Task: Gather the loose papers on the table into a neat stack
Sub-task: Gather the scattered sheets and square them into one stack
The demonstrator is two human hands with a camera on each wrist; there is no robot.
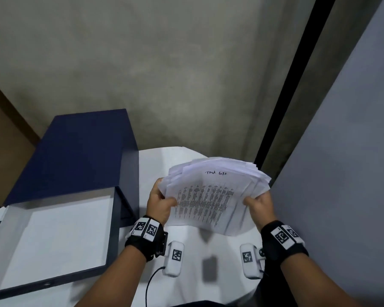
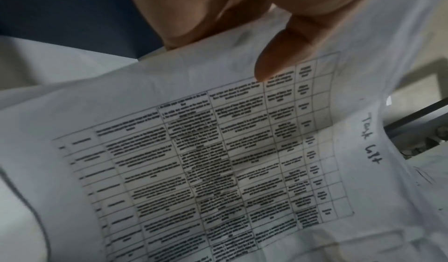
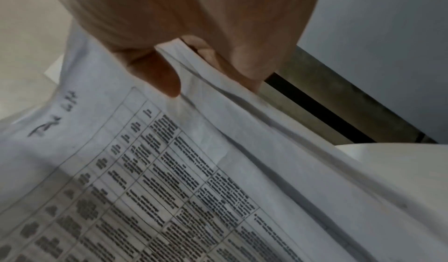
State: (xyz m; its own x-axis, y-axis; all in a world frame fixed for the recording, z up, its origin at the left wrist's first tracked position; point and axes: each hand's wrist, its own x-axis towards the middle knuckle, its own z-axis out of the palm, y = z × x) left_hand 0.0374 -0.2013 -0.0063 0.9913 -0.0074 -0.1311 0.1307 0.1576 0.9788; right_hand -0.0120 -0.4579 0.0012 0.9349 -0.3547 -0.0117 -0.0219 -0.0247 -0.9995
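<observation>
Wrist bands, two. Left hand (image 1: 162, 201) and right hand (image 1: 261, 207): fingers (image 2: 274, 61) pinching opposite side edges of the papers (image 1: 211, 196), held between them above the surface (image 1: 222, 258). Sheets fanned, edges uneven; long axis runs away from fingers. Squaring due, probably.

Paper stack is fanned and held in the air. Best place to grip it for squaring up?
Grip the papers at their two side edges, one from each side, as the left hand and right hand do now. The far edges are splayed, so loose side holds would likely let the sheets settle.
</observation>
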